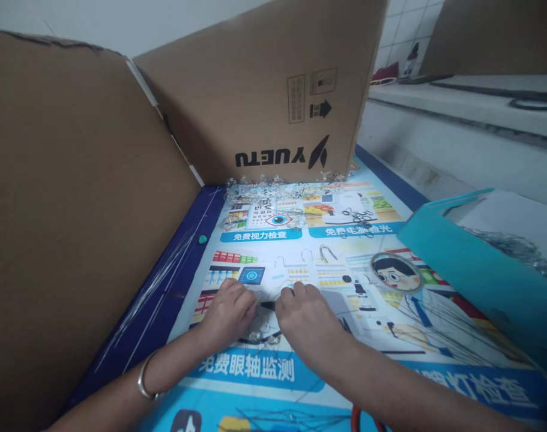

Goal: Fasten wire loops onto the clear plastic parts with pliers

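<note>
Your left hand (230,312) was closed, its hold hidden; a slip could prick it, because your right hand (307,324) gripped a dark-tipped tool (268,305) pointing there. Clear beads (257,337), too blurred for counting, lay between. I counted one green piece (202,239), two hands, one tool, one teal box (457,258).
</note>
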The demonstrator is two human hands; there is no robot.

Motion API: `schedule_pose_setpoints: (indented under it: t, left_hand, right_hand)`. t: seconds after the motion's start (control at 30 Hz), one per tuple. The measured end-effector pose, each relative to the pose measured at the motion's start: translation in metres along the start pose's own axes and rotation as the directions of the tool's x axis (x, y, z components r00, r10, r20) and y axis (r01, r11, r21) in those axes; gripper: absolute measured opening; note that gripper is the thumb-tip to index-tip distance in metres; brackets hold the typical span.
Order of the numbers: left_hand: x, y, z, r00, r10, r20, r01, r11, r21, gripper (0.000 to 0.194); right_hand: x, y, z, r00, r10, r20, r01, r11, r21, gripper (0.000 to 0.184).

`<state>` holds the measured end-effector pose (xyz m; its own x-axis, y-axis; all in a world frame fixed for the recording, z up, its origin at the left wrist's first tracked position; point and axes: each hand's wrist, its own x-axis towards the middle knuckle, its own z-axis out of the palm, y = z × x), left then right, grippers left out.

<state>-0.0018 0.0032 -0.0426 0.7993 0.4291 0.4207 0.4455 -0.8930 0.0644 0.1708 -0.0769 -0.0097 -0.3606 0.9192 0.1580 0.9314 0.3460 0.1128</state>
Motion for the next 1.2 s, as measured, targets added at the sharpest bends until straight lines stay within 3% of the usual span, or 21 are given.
schedule_pose_setpoints:
  t: [0.3, 0.53, 0.7, 0.87, 1.2]
  left_hand:
    - [-0.002, 0.004, -0.006, 0.996, 0.055, 0.074, -0.063, 0.992, 0.106, 0.023]
    - [-0.005, 0.008, -0.008, 0.995, 0.002, 0.104, -0.014, 0.994, 0.106, 0.015]
    - [-0.004, 0.01, -0.008, 0.997, 0.0, 0.071, -0.002, 0.999, 0.035, 0.014]
    - [-0.005, 0.009, -0.004, 0.998, -0.027, -0.058, 0.025, 0.999, -0.035, 0.009]
    - [-0.012, 0.01, 0.001, 0.996, -0.087, -0.035, 0.088, 0.996, 0.028, 0.012]
  right_hand:
    - [0.002, -0.002, 0.002, 0.999, 0.034, 0.029, -0.035, 0.998, 0.042, 0.007]
    - [0.003, 0.0, 0.003, 0.997, 0.07, 0.017, -0.071, 0.996, 0.06, 0.004]
    - [0.004, 0.001, 0.004, 0.996, 0.082, 0.018, -0.083, 0.994, 0.072, 0.004]
    - [0.005, 0.002, 0.003, 0.997, 0.063, 0.045, -0.067, 0.993, 0.093, 0.005]
    - [0.005, 0.002, 0.004, 0.998, 0.037, 0.041, -0.041, 0.995, 0.095, 0.009]
